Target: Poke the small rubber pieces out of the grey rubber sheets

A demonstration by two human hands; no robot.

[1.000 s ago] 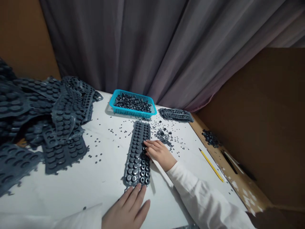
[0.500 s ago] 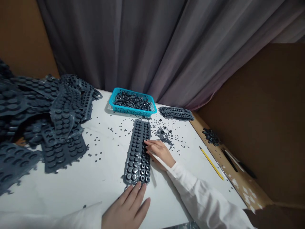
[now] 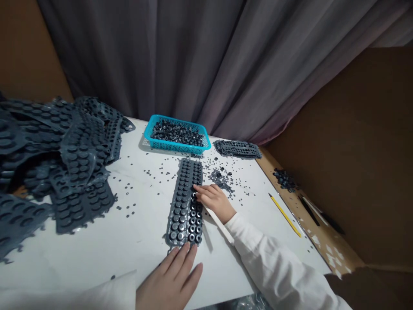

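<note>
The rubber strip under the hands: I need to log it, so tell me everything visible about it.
The rubber strip is a long, dark grey moulded sheet with rows of round studs, flat on the white table, running away from the person. The left hand presses fingertips on its near end; the right hand touches its right edge midway. Loose grey bits lie around.

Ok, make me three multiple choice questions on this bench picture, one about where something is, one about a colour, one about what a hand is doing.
1. Where does the pencil lie?
A. right of the rubber strip
B. inside the basket
C. on the pile of sheets

2. What colour is the basket?
A. red
B. turquoise
C. white

3. What is the left hand doing?
A. holding the pencil
B. raised off the table
C. lying flat, fingertips at the strip's near end

A: it lies near the table's right edge.
B: its mesh wall shows turquoise.
C: fingers spread flat, holding nothing.
</note>
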